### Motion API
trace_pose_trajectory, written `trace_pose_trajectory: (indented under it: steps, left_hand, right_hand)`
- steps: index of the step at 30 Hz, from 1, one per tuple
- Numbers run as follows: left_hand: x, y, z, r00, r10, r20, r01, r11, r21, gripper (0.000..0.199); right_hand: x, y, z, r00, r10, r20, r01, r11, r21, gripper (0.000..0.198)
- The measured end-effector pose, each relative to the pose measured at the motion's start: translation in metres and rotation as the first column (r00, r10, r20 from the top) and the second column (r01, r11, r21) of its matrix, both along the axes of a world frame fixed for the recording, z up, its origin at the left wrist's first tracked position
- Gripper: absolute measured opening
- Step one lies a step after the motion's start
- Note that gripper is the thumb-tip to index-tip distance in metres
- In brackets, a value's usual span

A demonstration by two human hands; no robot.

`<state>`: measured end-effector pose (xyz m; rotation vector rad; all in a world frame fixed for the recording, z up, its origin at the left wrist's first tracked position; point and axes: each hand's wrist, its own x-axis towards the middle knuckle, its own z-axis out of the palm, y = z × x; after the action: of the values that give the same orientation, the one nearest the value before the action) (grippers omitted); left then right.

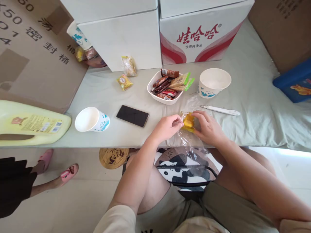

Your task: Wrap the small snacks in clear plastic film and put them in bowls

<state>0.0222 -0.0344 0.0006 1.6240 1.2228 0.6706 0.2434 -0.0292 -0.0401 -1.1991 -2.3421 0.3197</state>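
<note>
Packet (188, 123), small, yellow, plastic-wrapped: near desk's (128, 137) front edge | left hand (168, 127) pinching clear crinkled plastic film (186, 139) beside it | right hand (208, 128) gripping packet, fingers and thumb | step: apparently working film | next move: likely needs steady right grip, light left pull

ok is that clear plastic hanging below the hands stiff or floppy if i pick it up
The clear plastic is probably floppy, since it hangs creased past the edge of the cloth-covered table. It seems light for its size, being see-through, and its glossy glints suggest it may be slippery.
</note>
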Motion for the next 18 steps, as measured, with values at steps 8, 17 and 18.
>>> trace_pose_trajectory:
  steps: [8,17,18]
  left_hand:
    - [-0.028,0.003,-0.001,0.926,0.374,0.042,-0.376,0.925,0.048,0.012]
    - [-0.047,-0.003,-0.004,0.904,0.192,-0.381,-0.166,0.981,0.100,0.011]
    - [-0.046,-0.002,-0.004,0.916,0.170,-0.364,-0.143,0.985,0.100,0.011]
  right_hand:
    - [-0.010,0.008,0.020,0.988,0.105,-0.112,-0.117,0.988,-0.102,0.042]
    - [-0.053,0.075,0.075,0.993,-0.116,0.027,0.107,0.965,0.238,0.052]
    - [-0.065,0.090,0.075,0.991,-0.121,0.064,0.103,0.967,0.235,0.054]
